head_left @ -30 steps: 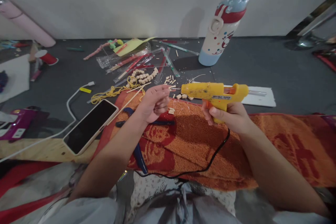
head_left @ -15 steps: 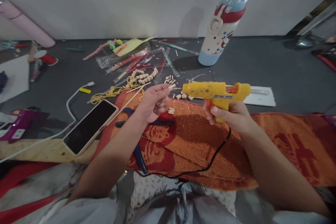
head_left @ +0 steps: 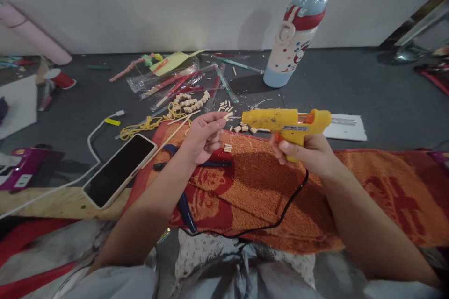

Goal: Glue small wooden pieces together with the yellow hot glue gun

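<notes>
My right hand [head_left: 303, 152] is wrapped round the handle of a yellow hot glue gun [head_left: 271, 120], its fingers by the orange trigger. A clear glue stick [head_left: 343, 121] sticks out of the gun's back end. Between thumb and fingertips, my left hand [head_left: 206, 135] pinches a small piece of wooden stick [head_left: 228, 116]. The gun's nozzle [head_left: 236, 117] is at this piece; whether they touch I cannot tell. Below lie short cut sticks [head_left: 228, 148] on an orange towel [head_left: 266, 182]. Blue-handled pliers [head_left: 185, 210] rest partly beneath my left forearm.
A phone [head_left: 120, 170] and white cable [head_left: 91, 142] lie at left. Behind my hands are glued stick pieces [head_left: 191, 102], yellow string [head_left: 140, 127] and wrapped chopsticks [head_left: 175, 86]. An upright bottle [head_left: 291, 46] stands at the back. The gun's black cord [head_left: 291, 201] crosses the towel.
The whole view has shifted slightly, with everything a little further left. Both hands keep their grips, and the nozzle stays at the wooden piece.
</notes>
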`<state>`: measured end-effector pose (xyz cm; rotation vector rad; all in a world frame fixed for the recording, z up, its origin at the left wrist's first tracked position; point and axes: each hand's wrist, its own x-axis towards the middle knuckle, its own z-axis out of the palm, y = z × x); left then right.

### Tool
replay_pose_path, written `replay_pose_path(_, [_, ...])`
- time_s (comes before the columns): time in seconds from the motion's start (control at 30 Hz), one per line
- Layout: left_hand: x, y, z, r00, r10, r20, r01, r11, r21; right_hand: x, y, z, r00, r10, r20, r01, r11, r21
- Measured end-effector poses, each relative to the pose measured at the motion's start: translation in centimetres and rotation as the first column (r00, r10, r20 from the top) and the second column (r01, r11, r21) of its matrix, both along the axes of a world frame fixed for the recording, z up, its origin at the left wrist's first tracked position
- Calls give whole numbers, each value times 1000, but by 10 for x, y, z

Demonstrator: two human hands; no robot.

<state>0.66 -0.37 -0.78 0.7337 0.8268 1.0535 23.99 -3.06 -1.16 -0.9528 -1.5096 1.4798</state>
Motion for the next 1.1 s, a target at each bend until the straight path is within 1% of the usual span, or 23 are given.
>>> replay_pose_path(0.13, [0, 0, -1, 1000, -5, 4, 5, 1000, 11, 2, 1, 1, 1000, -28, -9, 28, 1000, -7])
replay_pose_path(0.3, [0, 0, 0, 1000, -11, 6, 11, 1000, 16, 1, 1, 2, 1000, -8, 6, 8, 1000, 3])
replay_pose_path(0.47, [0, -1, -1, 1000, -17, 5, 17, 1000, 8, 3, 2, 0, 999, -11, 42, 10, 1000, 20])
replay_pose_path(0.67, [0, 0, -1, 1000, -24, 15, 24, 1000, 18, 3, 2, -1, 999, -8, 37, 9, 1000, -12])
replay_pose_path(0.83, [0, -2, 0, 1000, -8, 17, 8, 1000, 1, 2, 2, 0, 999, -26, 31, 25, 1000, 12])
replay_pose_path(1.1, [0, -1, -1, 1000, -4, 4, 4, 1000, -8, 2, 1, -1, 1000, -4, 11, 4, 1000, 14])
